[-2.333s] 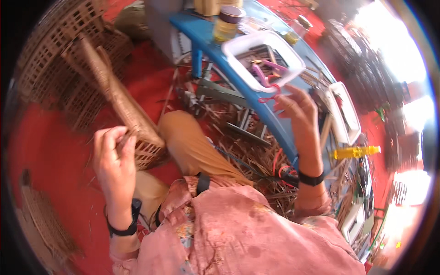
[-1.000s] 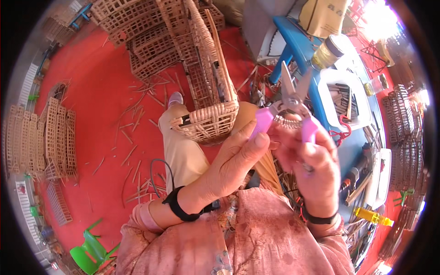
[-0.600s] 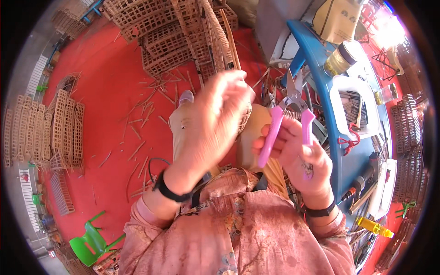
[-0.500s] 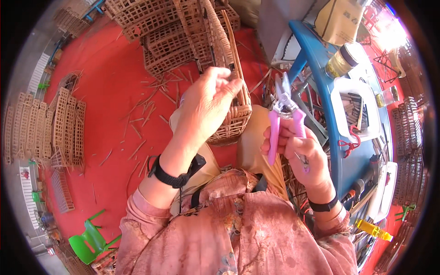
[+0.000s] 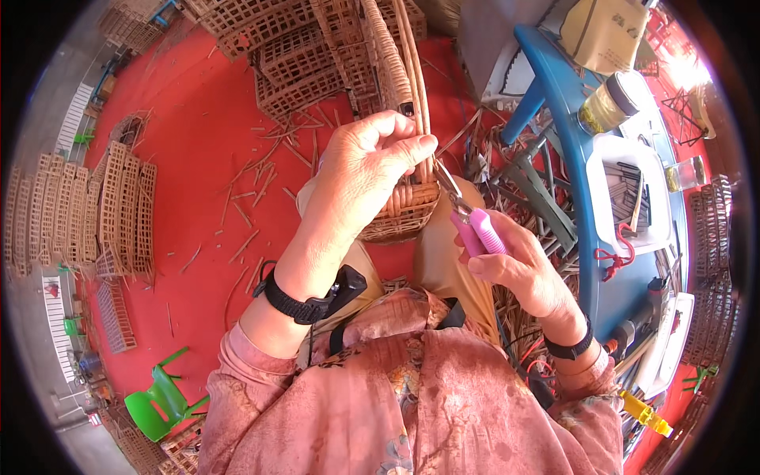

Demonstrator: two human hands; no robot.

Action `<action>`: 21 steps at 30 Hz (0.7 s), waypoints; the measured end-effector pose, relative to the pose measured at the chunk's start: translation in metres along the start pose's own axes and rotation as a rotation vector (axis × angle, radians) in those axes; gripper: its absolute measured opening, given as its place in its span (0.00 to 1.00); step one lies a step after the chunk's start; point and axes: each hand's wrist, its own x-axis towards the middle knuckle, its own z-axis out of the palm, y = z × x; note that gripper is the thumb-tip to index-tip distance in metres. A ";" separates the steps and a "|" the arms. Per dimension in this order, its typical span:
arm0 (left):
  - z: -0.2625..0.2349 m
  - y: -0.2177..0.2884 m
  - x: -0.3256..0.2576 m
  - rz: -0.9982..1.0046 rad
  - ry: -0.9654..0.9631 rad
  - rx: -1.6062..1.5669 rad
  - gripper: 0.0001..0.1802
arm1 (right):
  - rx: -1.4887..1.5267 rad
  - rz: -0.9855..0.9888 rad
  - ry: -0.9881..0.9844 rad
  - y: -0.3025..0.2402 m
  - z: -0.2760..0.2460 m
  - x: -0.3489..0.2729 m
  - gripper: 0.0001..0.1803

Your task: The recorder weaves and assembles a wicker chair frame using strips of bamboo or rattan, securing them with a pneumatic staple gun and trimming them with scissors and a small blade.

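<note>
A woven cane basket (image 5: pixel 402 214) stands between the person's knees, its near end toward the body, with long thin cane strips (image 5: pixel 423 83) running up along its right edge. The left hand (image 5: pixel 355 170) is at that edge, thumb and bent forefinger pinched together on the strips just above the basket's near corner. The right hand (image 5: pixel 522 265) is clenched around pink-handled shears (image 5: pixel 473 229), the two grips squeezed close to each other; the blades point up and left, tips right beside the strips below the left thumb, though whether they touch the cane I cannot tell. To the right is a blue table (image 5: pixel 556 83) bearing a white tub (image 5: pixel 598 184) of small tools, a dark-lidded jar (image 5: pixel 603 111) and a red cord (image 5: pixel 617 257). Cane scraps (image 5: pixel 257 186) litter the red floor (image 5: pixel 194 214) on the left.
</note>
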 end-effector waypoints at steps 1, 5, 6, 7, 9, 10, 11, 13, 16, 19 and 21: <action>0.001 -0.001 -0.001 0.033 -0.001 -0.025 0.07 | -0.058 0.022 -0.015 -0.004 -0.002 0.000 0.35; 0.000 0.004 -0.005 0.014 0.029 0.017 0.06 | -0.132 0.044 0.004 -0.008 -0.006 0.002 0.39; 0.000 0.002 -0.005 0.014 0.035 0.008 0.06 | -0.331 -0.106 0.029 -0.004 -0.010 0.004 0.42; -0.001 0.001 -0.004 0.039 0.010 -0.045 0.07 | -0.527 -0.261 0.047 -0.003 -0.012 0.008 0.45; -0.002 -0.001 -0.004 0.066 -0.002 -0.105 0.07 | -0.594 -0.252 0.047 -0.007 -0.012 0.010 0.47; -0.002 0.000 -0.003 0.043 -0.015 -0.117 0.07 | -0.655 -0.241 0.065 -0.010 -0.012 0.010 0.49; -0.002 0.000 -0.002 0.021 -0.029 -0.129 0.06 | -0.664 -0.240 0.058 -0.010 -0.011 0.011 0.49; -0.004 -0.004 -0.001 0.077 -0.041 -0.128 0.07 | -0.814 -0.333 0.105 -0.008 -0.009 0.012 0.51; -0.004 -0.008 -0.001 0.179 -0.043 -0.087 0.07 | -0.900 -0.355 0.151 -0.013 -0.004 0.014 0.50; -0.004 -0.009 -0.001 0.241 -0.032 -0.066 0.07 | -0.956 -0.364 0.169 -0.013 -0.001 0.017 0.50; -0.003 -0.008 -0.002 0.257 -0.038 -0.082 0.07 | -1.007 -0.373 0.181 -0.013 0.001 0.018 0.51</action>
